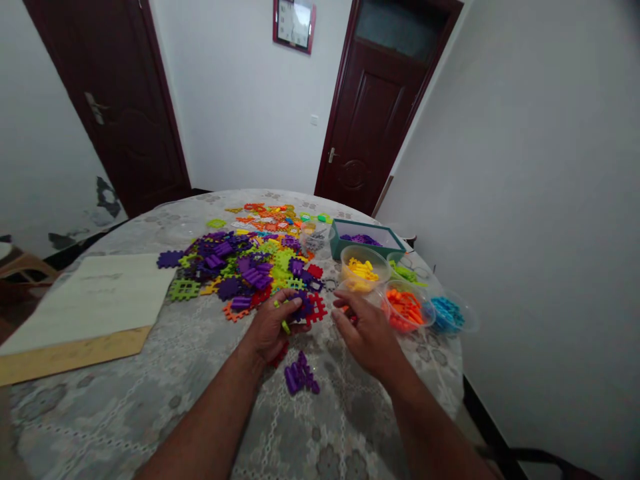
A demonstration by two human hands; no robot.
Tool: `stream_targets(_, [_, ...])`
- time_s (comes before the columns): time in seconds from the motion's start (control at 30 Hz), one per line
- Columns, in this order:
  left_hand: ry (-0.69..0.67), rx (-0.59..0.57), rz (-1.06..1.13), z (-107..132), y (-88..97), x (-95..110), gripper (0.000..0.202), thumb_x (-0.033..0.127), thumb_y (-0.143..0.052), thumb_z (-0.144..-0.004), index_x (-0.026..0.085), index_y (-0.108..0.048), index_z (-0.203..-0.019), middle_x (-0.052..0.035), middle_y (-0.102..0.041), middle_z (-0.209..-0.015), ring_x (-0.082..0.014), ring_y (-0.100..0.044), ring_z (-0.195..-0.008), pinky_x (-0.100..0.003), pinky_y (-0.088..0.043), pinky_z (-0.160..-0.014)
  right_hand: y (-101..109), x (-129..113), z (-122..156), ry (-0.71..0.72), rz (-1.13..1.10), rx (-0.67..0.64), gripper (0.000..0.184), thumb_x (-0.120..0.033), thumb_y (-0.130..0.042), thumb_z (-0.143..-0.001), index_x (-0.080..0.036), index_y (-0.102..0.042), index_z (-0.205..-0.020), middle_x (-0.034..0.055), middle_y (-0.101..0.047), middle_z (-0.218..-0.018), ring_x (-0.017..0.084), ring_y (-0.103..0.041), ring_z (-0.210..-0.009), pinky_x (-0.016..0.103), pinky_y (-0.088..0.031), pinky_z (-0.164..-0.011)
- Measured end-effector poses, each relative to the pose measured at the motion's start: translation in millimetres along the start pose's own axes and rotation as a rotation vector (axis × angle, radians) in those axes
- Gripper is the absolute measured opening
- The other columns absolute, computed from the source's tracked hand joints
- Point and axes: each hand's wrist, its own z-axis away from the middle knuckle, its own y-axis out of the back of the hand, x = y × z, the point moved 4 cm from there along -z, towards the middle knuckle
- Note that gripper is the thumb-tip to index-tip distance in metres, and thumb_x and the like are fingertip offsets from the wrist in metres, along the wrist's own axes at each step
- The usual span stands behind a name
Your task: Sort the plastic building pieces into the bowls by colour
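Observation:
My left hand (280, 323) is closed round several flat interlocking building pieces. A purple piece (303, 305) and a red grid piece (317, 309) stick out at its fingertips, and a yellow-green piece (285, 327) shows by the thumb. Just to the right, my right hand (364, 327) has its fingers curled, with a small red-orange building piece (350, 312) showing between thumb and fingers. Below the hands lies a small group of purple pieces (301, 375). A red piece (280, 355) is partly hidden under my left wrist.
A mixed pile of building pieces (235, 263) spreads beyond my left hand, with orange pieces (270, 217) behind. At right stand clear bowls of yellow (363, 269), orange (405, 310) and blue pieces (447, 313), plus a green box (345, 248). A cardboard sheet (100, 293) lies left.

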Motion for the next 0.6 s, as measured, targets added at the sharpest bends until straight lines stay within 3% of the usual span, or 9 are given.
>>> stream_targets(0.1, [0.007, -0.041, -0.021, 1.9, -3.3, 1.9, 0.036, 0.027, -0.091, -0.074, 0.017, -0.069, -0.101, -0.0047, -0.073, -0.089, -0.0192, -0.071, -0.072, -0.035, -0.066, -0.059, -20.5, -10.1, -1.6, 0.057, -0.029, -0.059, 0.038, -0.024, -0.06, -0.097, -0.023, -0.069, -0.134, 0.0081, -0.079, -0.109, 0.02, -0.072, -0.084, 0.037, -0.059, -0.085])
stream_targets(0.17, [0.017, -0.049, -0.025, 2.1, -4.0, 2.0, 0.036, 0.027, -0.091, -0.074, 0.017, -0.069, -0.101, -0.0049, -0.073, -0.089, -0.02, -0.072, -0.075, -0.036, -0.067, -0.06, -21.9, -9.8, -3.0, 0.065, -0.034, -0.064, 0.037, -0.021, -0.058, -0.096, -0.023, -0.07, -0.131, 0.0077, -0.079, -0.108, 0.021, -0.073, -0.089, 0.036, -0.058, -0.087])
stream_targets(0.27, [0.008, 0.001, -0.006, 1.3, -2.0, 1.5, 0.034, 0.024, -0.091, -0.073, 0.019, -0.07, -0.1, -0.0048, -0.073, -0.092, -0.0205, -0.072, -0.079, -0.039, -0.068, -0.062, -5.1, 0.2, -6.0, 0.004, -0.02, -0.03, 0.037, -0.021, -0.056, -0.096, -0.023, -0.071, -0.13, 0.0059, -0.079, -0.106, 0.021, -0.073, -0.09, 0.034, -0.057, -0.087])
stream_targets(0.43, [-0.006, 0.055, 0.011, 0.3, 0.2, 0.2, 0.03, 0.021, -0.091, -0.072, 0.018, -0.074, -0.096, -0.0057, -0.07, -0.094, -0.0187, -0.07, -0.078, -0.037, -0.069, -0.061, 34.8, 36.3, -12.5, -0.098, 0.159, 0.136, 0.038, -0.026, -0.051, -0.097, -0.02, -0.073, -0.127, 0.0082, -0.079, -0.108, 0.024, -0.073, -0.094, 0.038, -0.055, -0.092])
stream_targets(0.6, [0.005, 0.091, 0.029, 0.6, 0.4, 0.1, 0.029, 0.02, -0.092, -0.071, 0.015, -0.077, -0.095, -0.0063, -0.069, -0.092, -0.0183, -0.068, -0.075, -0.039, -0.069, -0.058, 32.5, 68.0, -15.5, -0.051, 0.364, 0.249, 0.037, -0.027, -0.048, -0.098, -0.015, -0.074, -0.12, 0.0162, -0.078, -0.114, 0.03, -0.071, -0.104, 0.049, -0.053, -0.1])
